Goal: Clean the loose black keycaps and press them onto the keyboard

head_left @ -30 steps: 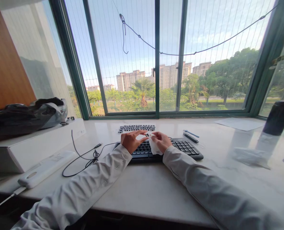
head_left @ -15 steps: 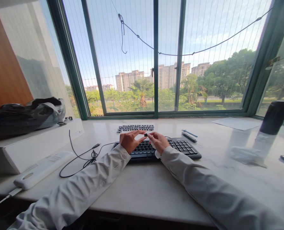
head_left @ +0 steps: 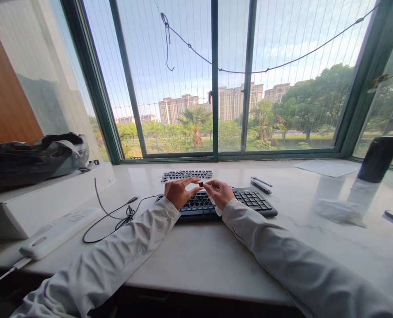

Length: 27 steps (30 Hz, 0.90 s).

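Observation:
Above the black keyboard (head_left: 255, 202), my left hand (head_left: 178, 193) pinches a small black keycap (head_left: 201, 184) between thumb and fingers. My right hand (head_left: 220, 194) is closed, its fingertips meeting the keycap's right side. Something thin and white, like a tissue (head_left: 212, 201), hangs below the right fingers, partly hidden by the hand. Behind the keyboard, loose black keycaps (head_left: 187, 173) lie in rows on the white tabletop (head_left: 179, 265). Both hands hide part of the keyboard's middle.
A black cable (head_left: 129, 213) lies coiled left of the keyboard, beside a white power strip (head_left: 60, 232) and a white box (head_left: 50, 198). Pens (head_left: 261, 185), crumpled clear plastic (head_left: 340, 212), paper (head_left: 324, 168) and a dark cylinder (head_left: 380, 159) are to the right.
The keycap has tilted slightly between my fingers. Both hands stay in nearly the same place above the keyboard, and the whole view has shifted a little.

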Motion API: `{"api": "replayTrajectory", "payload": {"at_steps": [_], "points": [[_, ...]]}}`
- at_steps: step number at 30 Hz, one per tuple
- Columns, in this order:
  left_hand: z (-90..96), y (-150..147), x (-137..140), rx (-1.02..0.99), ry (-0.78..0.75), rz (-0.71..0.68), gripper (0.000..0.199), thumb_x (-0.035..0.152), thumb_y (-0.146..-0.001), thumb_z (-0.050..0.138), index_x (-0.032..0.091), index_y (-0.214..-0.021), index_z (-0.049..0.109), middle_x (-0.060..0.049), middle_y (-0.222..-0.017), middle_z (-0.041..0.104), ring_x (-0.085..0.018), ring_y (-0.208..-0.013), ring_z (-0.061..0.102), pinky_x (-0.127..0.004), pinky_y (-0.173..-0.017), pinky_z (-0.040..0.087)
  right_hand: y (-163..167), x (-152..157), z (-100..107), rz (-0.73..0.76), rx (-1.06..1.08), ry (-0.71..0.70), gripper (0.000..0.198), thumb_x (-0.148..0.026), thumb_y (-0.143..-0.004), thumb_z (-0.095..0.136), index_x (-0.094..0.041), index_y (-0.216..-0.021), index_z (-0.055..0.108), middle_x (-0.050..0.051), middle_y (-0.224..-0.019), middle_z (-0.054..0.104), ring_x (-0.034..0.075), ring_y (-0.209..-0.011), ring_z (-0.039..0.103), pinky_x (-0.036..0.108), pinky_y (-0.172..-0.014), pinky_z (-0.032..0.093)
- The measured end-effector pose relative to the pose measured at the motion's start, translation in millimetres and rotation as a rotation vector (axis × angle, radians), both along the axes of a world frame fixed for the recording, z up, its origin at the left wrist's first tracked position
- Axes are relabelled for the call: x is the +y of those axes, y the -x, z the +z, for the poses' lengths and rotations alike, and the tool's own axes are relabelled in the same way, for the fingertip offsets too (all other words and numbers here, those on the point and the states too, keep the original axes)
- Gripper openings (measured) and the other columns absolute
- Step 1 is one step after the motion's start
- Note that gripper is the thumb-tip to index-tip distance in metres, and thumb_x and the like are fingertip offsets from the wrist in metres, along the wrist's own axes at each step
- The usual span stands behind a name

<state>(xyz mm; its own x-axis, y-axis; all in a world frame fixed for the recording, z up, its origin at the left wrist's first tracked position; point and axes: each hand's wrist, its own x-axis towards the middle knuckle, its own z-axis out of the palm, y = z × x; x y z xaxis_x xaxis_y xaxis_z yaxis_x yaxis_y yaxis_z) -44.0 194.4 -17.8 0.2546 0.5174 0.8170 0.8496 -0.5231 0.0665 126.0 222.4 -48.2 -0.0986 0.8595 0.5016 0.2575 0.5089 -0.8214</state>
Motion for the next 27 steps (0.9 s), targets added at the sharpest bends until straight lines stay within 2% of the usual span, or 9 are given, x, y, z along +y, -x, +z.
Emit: {"api": "replayTrajectory", "payload": {"at_steps": [5, 9, 13, 19, 24, 27], "points": [[0.6, 2.4, 1.6, 0.017, 0.041, -0.049, 0.033, 0.052, -0.073, 0.063, 0.032, -0.099, 0.067, 0.009, -0.080, 0.071, -0.011, -0.065, 0.064, -0.020, -0.061, 0.044, 0.1, 5.1, -5.5, 0.020, 0.001, 0.004, 0.035, -0.052, -0.071, 0.060, -0.019, -0.079, 0.066, 0.003, -0.073, 0.067, 0.018, -0.072, 0.061, 0.027, -0.065, 0.046], [-2.5, 3.6, 4.6, 0.029, 0.079, -0.089, 0.025, 0.050, -0.075, 0.062, 0.034, -0.092, 0.070, 0.008, -0.073, 0.070, -0.010, -0.069, 0.065, -0.019, -0.061, 0.042, 1.5, 7.0, -8.0, 0.041, 0.031, 0.011, 0.034, -0.051, -0.066, 0.065, -0.019, -0.077, 0.068, 0.003, -0.072, 0.067, 0.018, -0.071, 0.061, 0.025, -0.061, 0.045], [-2.8, 4.4, 4.3, -0.003, 0.072, -0.066, 0.021, 0.049, -0.075, 0.062, 0.034, -0.087, 0.072, 0.007, -0.071, 0.070, -0.010, -0.066, 0.065, -0.019, -0.059, 0.041, 3.6, 5.9, -6.8, 0.060, 0.045, 0.029, 0.035, -0.052, -0.066, 0.065, -0.018, -0.076, 0.069, 0.003, -0.069, 0.067, 0.016, -0.067, 0.060, 0.024, -0.059, 0.045], [-3.6, 4.5, 4.4, -0.003, 0.103, -0.029, 0.022, 0.051, -0.072, 0.064, 0.033, -0.082, 0.072, 0.009, -0.071, 0.070, -0.010, -0.065, 0.065, -0.019, -0.058, 0.040, 3.6, 6.7, -8.9, 0.112, -0.053, 0.122, 0.044, -0.057, -0.071, 0.059, -0.015, -0.082, 0.070, 0.003, -0.062, 0.065, 0.014, -0.059, 0.058, 0.024, -0.055, 0.042], [-2.8, 3.3, 6.3, -0.037, 0.163, -0.016, 0.022, 0.048, -0.077, 0.060, 0.030, -0.084, 0.071, 0.007, -0.075, 0.072, -0.012, -0.066, 0.064, -0.021, -0.059, 0.041, 3.6, 1.6, -3.4, 0.090, -0.097, 0.069, 0.045, -0.057, -0.076, 0.052, -0.016, -0.078, 0.070, 0.002, -0.063, 0.065, 0.014, -0.061, 0.058, 0.024, -0.060, 0.042], [-1.7, 1.6, 8.3, -0.114, 0.216, -0.087, 0.024, 0.045, -0.081, 0.056, 0.026, -0.079, 0.071, 0.005, -0.075, 0.072, -0.012, -0.066, 0.064, -0.022, -0.060, 0.042, 2.5, -1.1, -0.3, 0.025, -0.103, 0.030, 0.043, -0.056, -0.077, 0.052, -0.017, -0.082, 0.069, 0.001, -0.063, 0.063, 0.014, -0.062, 0.058, 0.024, -0.060, 0.042]]}}
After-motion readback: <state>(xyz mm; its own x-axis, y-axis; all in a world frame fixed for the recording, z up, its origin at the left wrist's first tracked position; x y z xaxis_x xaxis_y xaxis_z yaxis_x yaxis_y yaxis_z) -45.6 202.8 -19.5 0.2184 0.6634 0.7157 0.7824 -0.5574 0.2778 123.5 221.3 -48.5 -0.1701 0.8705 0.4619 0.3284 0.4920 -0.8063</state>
